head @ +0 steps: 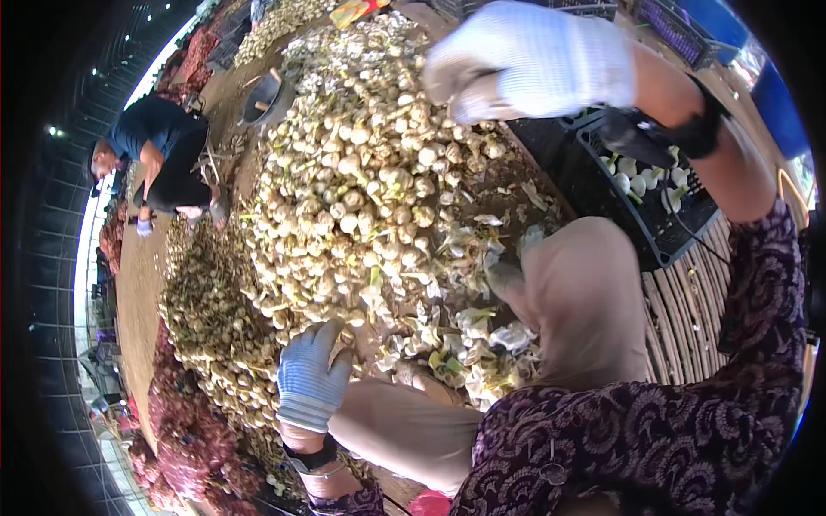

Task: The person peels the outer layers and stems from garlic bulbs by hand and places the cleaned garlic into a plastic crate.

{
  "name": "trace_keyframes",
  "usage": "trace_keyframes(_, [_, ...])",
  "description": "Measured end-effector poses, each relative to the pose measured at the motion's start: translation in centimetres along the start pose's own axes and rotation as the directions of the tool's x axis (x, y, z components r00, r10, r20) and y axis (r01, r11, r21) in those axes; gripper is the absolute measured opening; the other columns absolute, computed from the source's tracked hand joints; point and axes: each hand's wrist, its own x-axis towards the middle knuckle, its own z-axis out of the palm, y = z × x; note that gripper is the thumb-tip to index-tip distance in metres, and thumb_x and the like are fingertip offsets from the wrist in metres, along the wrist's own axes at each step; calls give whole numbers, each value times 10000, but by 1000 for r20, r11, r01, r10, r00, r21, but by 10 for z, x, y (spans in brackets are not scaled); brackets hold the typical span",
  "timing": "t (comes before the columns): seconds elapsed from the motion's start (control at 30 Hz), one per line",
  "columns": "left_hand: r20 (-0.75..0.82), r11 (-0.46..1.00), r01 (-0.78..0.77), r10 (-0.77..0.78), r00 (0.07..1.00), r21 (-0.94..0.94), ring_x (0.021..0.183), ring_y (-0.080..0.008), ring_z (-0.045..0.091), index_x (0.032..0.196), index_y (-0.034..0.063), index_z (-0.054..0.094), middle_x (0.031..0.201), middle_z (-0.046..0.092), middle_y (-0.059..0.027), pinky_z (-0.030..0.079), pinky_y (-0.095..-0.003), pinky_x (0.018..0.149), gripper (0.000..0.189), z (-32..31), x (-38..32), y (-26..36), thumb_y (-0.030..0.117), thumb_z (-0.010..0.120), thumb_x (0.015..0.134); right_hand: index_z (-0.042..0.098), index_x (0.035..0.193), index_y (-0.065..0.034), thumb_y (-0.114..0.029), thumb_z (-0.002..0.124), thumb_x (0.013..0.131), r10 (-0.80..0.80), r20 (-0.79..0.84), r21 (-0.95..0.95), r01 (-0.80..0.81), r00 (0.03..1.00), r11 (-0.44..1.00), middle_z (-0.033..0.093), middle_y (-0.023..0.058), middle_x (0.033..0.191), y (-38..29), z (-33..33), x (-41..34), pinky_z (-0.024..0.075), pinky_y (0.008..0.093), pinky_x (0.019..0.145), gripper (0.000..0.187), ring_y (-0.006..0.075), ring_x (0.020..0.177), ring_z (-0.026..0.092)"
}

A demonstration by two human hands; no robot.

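A broad heap of garlic bulbs (352, 200) lies on the ground before me, many with dry skins and short stems. At its near edge is my left hand (313, 374), in a blue-and-white striped knit glove. Its thumb stands apart from the fingers, which are at the closest bulbs, and no bulb shows in the gap. My right hand (529, 64), in a similar glove, is raised over the far right of the heap. It is motion-blurred with curled fingers, and whatever may be inside them is hidden. Under my right forearm, a black plastic crate (668, 255) contains cleaned white bulbs (645, 179).
Loose peelings (510, 337) lie between my knees. Slatted sticks (687, 309) sit beside the crate. To the left, another person (164, 155) bends over near a dark bucket (270, 100). Red mesh sacks (197, 445) line the lower left. A cable crosses the crate.
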Motion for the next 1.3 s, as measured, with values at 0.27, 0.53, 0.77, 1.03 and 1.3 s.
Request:
trace_keyframes(0.27, [-53,971,-48,36,998,-234,672,-315,604,1000,7,617,751,621,-164,492,-355,649,284,18,-1,-22,33,542,727,633,899,-42,-89,529,763,485,601,-301,-382,635,874,593,85,745,10,222,96,497,341,608,178,187,647,558])
trace_keyframes(0.53, [-95,883,45,-100,990,-468,841,-312,573,1007,62,597,978,613,-134,441,-411,787,287,102,35,-53,90,597,721,632,973,-44,-199,586,746,644,480,-4,-732,596,681,649,153,956,63,483,52,503,403,778,278,321,894,626])
trace_keyframes(0.77, [62,949,90,-75,995,-304,834,-299,577,983,70,590,938,621,-117,444,-420,745,260,149,41,-80,154,587,736,610,959,-63,-306,572,785,688,537,-101,-773,487,626,640,163,945,71,515,42,491,435,753,302,338,856,624])
trace_keyframes(1.03, [-43,877,171,-212,976,-448,910,-284,584,1086,-10,559,1107,540,-178,488,-367,777,380,187,40,-72,32,628,715,618,937,-34,-174,603,830,588,448,855,-515,673,-62,609,8,781,39,447,25,456,227,611,176,83,687,556])
trace_keyframes(1.3, [265,48,310,-408,874,-949,840,-153,556,1141,-19,520,969,584,-87,475,-268,726,547,183,40,-52,54,748,649,530,1075,13,-237,643,827,546,392,912,-236,741,-335,584,29,865,-25,377,36,460,218,657,370,92,764,551])
